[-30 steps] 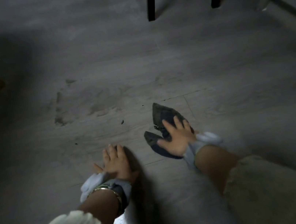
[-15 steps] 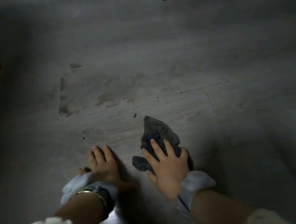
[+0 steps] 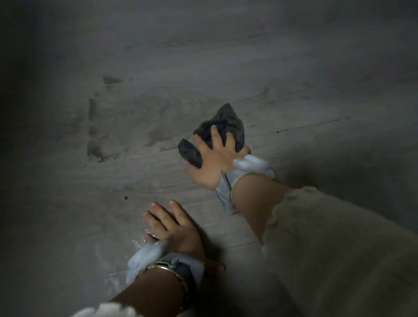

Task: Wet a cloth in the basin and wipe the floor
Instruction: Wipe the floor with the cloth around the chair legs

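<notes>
Wiping under way

The right hand (image 3: pixel 214 163) is pressing spread fingers (image 3: pixel 215 134) onto the crumpled dark grey-blue rag (image 3: pixel 227 119), lying on the pale grey wood-grain floor (image 3: pixel 298 77) near a dull smear (image 3: pixel 108 146). The left hand (image 3: pixel 175 231) is resting flat on the boards, apart from it. The rag is looking soft, limp and light; a palm over its bunched middle should be gripping best

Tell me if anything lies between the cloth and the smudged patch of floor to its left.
Nothing visible does. The cloth under the right hand has only bare floor between it and the smudged patch. A dark speck and the left hand lie nearer the person, off that line.
</notes>
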Motion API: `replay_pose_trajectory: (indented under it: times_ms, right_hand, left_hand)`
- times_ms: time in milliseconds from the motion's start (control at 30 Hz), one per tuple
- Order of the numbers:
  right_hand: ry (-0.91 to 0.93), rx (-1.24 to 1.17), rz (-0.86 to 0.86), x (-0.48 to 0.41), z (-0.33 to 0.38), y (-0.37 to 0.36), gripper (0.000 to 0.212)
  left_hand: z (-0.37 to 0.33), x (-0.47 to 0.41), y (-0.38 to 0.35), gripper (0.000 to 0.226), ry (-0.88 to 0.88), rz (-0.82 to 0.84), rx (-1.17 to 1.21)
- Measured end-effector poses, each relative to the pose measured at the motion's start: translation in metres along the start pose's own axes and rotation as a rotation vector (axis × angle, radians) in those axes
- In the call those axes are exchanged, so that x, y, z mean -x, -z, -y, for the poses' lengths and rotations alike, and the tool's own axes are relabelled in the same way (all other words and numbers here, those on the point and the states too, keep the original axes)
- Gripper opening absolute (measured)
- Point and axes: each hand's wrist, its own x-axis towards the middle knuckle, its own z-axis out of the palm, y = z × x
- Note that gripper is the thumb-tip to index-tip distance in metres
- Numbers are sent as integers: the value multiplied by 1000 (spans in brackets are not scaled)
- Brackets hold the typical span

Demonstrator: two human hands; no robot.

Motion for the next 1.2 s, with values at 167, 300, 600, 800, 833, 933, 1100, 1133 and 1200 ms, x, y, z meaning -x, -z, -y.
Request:
replay_pose_trajectory:
  times_ms: [167, 300, 600, 800, 833, 933, 1100, 1133, 1200]
  right_hand:
    - [-86, -36, -8, 46, -22, -20, 75]
    - [-244, -61, -106, 113, -41, -68, 78]
    - [-158, -25, -75, 133, -48, -74, 84]
    - [-69, 5, -100, 54, -58, -28, 72]
    - [-87, -16, -104, 34, -59, -19, 71]
    - [-175, -51, -98, -2, -56, 2, 73]
    - [-175, -49, -87, 4, -58, 14, 80]
    - [-158, -49, -68, 8, -60, 13, 80]
    - [-128, -47, -48, 20, -63, 7, 81]
  left_hand:
    - [7, 7, 5, 150, -46, 44, 48]
    - [13, 17, -2, 144, -87, -31, 80]
    - [-6, 20, 6, 139, -175, -21, 10]
    - [-24, 7, 13, 135, -173, 43, -74]
    - [-24, 7, 15, 136, -171, 58, -78]
    - [-24, 5, 17, 139, -162, 63, -97]
    - [-30, 8, 18, 136, -135, 45, -107]
    - [-30, 7, 18, 134, -131, 52, -110]
    - [-32, 7, 20, 133, -126, 68, -129]
